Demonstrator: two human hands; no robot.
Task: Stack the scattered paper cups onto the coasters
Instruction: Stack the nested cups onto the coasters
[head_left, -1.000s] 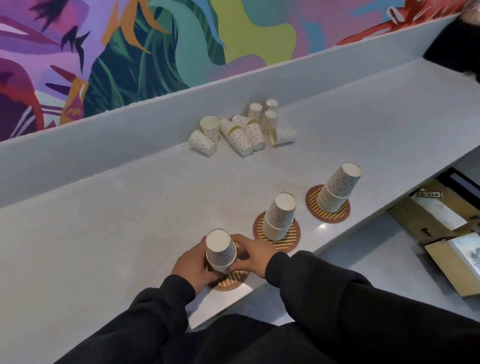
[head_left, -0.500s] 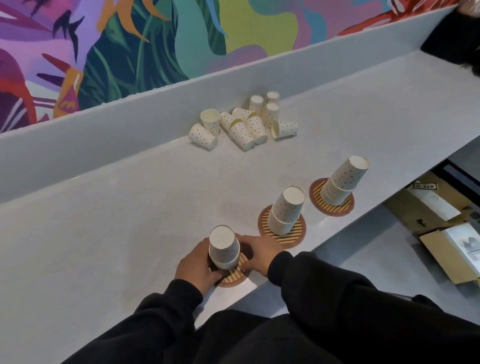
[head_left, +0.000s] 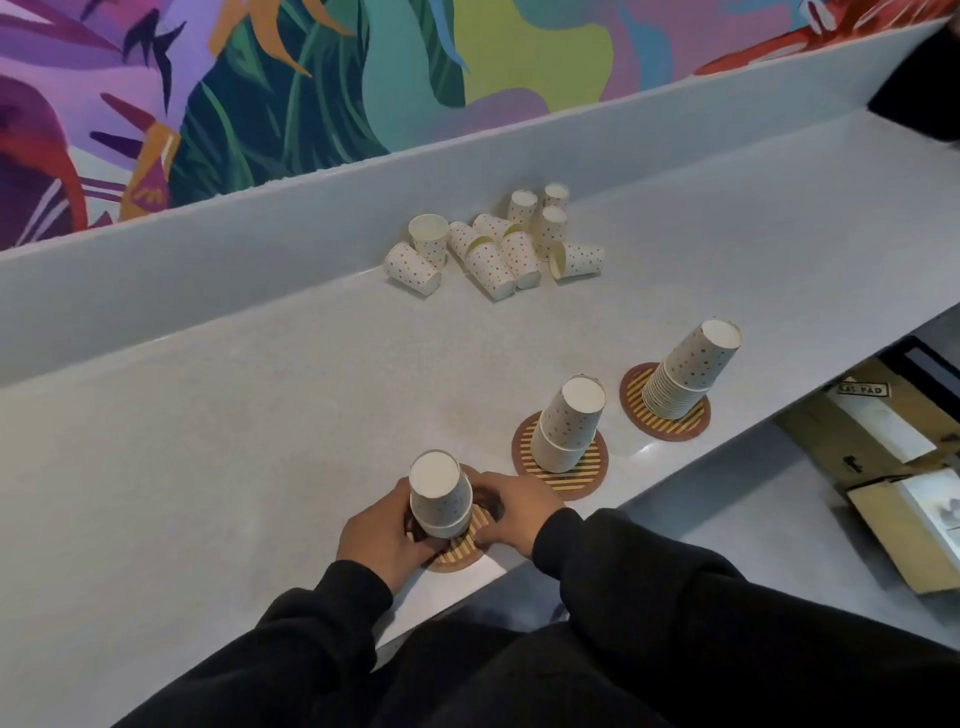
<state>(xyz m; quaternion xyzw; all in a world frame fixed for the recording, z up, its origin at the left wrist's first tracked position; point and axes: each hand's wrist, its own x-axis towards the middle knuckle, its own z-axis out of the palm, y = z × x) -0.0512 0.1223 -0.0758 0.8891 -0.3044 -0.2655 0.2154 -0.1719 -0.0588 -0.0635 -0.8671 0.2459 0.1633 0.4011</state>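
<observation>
The left hand (head_left: 379, 535) and right hand (head_left: 511, 512) kept no gap, each grip clamped round the cup stack (head_left: 439, 499), apparently seating it on the nearest coaster (head_left: 462, 553); next likely meant reaching for the scattered cups (head_left: 498, 249) far across the table (head_left: 208, 441).

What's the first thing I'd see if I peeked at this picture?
The bright wall painting of purple, green and orange leaves fills the top. At the near edge of the counter, the left hand and right hand hold the nearest stack of upside-down dotted cups on a striped coaster, with the middle stack and far stack to its right. A pile of loose cups lies jumbled farther back.
</observation>
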